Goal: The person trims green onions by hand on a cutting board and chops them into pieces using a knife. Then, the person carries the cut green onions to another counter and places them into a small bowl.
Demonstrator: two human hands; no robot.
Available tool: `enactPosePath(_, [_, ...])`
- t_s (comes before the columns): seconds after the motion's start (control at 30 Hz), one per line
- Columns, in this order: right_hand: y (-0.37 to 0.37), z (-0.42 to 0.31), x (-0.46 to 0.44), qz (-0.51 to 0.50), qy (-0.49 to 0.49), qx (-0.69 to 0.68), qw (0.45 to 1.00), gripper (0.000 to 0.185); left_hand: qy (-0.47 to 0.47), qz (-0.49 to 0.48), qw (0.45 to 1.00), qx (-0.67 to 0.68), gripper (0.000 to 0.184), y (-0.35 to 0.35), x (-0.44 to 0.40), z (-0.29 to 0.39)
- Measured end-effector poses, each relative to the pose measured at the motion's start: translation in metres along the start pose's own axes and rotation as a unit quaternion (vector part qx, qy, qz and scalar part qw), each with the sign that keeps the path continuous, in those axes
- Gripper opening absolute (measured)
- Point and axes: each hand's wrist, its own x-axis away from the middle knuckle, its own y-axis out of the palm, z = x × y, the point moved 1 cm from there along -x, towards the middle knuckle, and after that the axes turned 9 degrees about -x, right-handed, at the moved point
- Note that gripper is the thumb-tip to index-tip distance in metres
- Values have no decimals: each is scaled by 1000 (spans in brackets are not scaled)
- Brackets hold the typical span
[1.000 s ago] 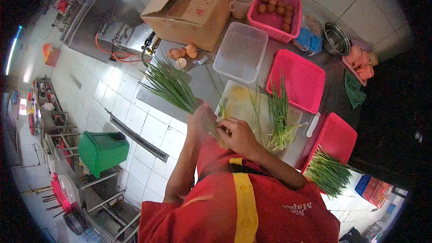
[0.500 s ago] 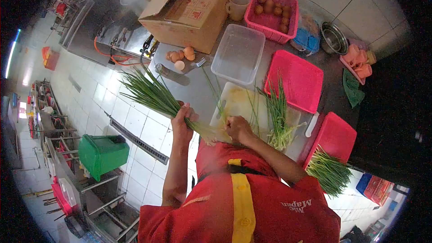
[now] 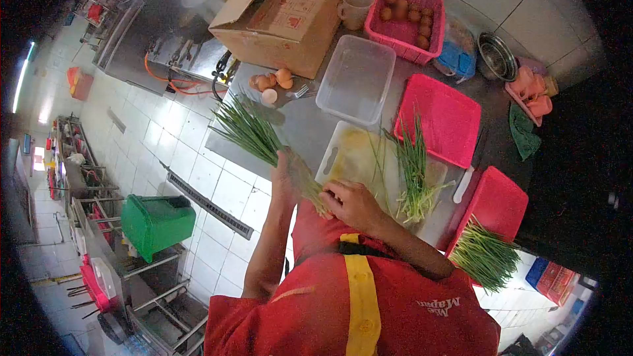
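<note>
My left hand point(image 3: 283, 175) is wrapped around a thick bunch of scallions point(image 3: 247, 128), their green tips pointing up and left. My right hand point(image 3: 353, 206) has its fingers curled at the pale root ends of this bunch, pinching there; the exact stalks between the fingertips are partly hidden. Just beyond is a white cutting board point(image 3: 343, 151) with yellowish stains. A smaller pile of scallions point(image 3: 414, 171) and a few loose stalks lie on its right side. To the right of the pile rests a knife with a white handle point(image 3: 463, 184).
Behind the board stand a clear plastic container point(image 3: 356, 79) and a pink tray point(image 3: 438, 118). Another pink tray point(image 3: 494, 201) holds more scallions at right. Eggshells point(image 3: 270, 84), a fork, a cardboard box point(image 3: 290, 16) and a pink egg basket point(image 3: 403, 23) occupy the table's back.
My right hand has moved from over the board to the bunch's root ends. The stalks it held over the board no longer show there. The bunch in my left hand has shifted right.
</note>
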Motion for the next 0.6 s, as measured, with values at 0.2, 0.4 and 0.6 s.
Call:
enactPosePath(0.2, [5, 5, 0, -70, -17, 63, 995, 15, 9, -22, 1000, 8, 35, 2, 1, -4])
enactPosePath(0.4, [13, 15, 6, -101, -35, 142, 984, 13, 10, -57, 998, -10, 22, 3, 2, -4])
enactPosePath(0.6, [19, 22, 8, -93, -50, 142, 984, 12, 6, -18, 1000, -11, 16, 13, 5, 1])
